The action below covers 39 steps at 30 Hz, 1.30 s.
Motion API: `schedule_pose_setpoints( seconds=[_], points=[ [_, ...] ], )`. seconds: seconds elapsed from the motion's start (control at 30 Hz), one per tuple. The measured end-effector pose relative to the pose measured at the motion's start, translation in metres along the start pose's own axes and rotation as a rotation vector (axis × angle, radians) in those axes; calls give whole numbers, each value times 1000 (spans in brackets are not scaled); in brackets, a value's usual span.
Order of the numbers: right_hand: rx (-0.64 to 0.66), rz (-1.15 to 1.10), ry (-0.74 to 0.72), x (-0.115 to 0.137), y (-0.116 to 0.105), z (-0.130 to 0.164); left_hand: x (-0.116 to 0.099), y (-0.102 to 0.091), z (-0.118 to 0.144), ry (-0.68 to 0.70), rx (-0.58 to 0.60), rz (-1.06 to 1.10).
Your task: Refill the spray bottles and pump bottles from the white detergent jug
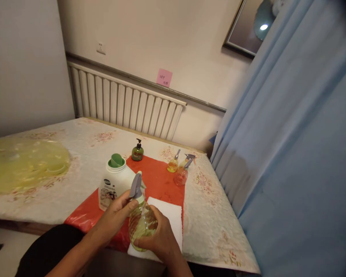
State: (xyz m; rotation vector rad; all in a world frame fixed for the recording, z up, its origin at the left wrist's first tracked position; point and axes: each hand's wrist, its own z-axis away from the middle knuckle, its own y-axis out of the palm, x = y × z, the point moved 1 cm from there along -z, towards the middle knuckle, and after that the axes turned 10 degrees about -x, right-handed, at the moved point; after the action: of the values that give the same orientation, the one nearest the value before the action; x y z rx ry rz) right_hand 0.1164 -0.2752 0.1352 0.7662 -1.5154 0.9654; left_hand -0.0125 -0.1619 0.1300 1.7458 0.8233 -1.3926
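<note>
My right hand (158,236) wraps around the round body of a clear yellow-green spray bottle (141,221) held over a white cloth (170,215). My left hand (115,219) grips the neck of the same bottle, just under its grey trigger head (136,186). Behind the bottle stands a white detergent jug (113,184) with a green cap.
A red plastic sheet (161,181) covers part of the floral tablecloth (213,215). On it or beside it stand a green pump bottle (137,152) and two small orange spray bottles (180,169). A yellow plastic bag (23,163) lies at left. Blue curtain (291,154) hangs at right; a radiator (123,104) stands behind.
</note>
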Motion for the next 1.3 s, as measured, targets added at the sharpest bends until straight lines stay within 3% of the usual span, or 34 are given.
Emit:
schedule_pose_setpoints(
  seconds=[0.2, 0.53, 0.73, 0.9, 1.17, 1.3],
  points=[
    [70, -89, 52, 2, -1, 2, -1, -2, -2, -81, 74, 80],
    [24, -23, 25, -6, 0, 2, 9, 5, -4, -76, -59, 110],
    [10, -19, 25, -7, -2, 3, 0, 10, -1, -47, -102, 76],
    [10, -24, 41, -8, -4, 3, -7, 12, 1, -8, -112, 32],
    [21, -59, 50, -13, -5, 2, 5, 12, -3, -71, -31, 173],
    [19, -83, 65, -14, -4, 2, 6, 13, -2, -78, -49, 182]
  ],
)
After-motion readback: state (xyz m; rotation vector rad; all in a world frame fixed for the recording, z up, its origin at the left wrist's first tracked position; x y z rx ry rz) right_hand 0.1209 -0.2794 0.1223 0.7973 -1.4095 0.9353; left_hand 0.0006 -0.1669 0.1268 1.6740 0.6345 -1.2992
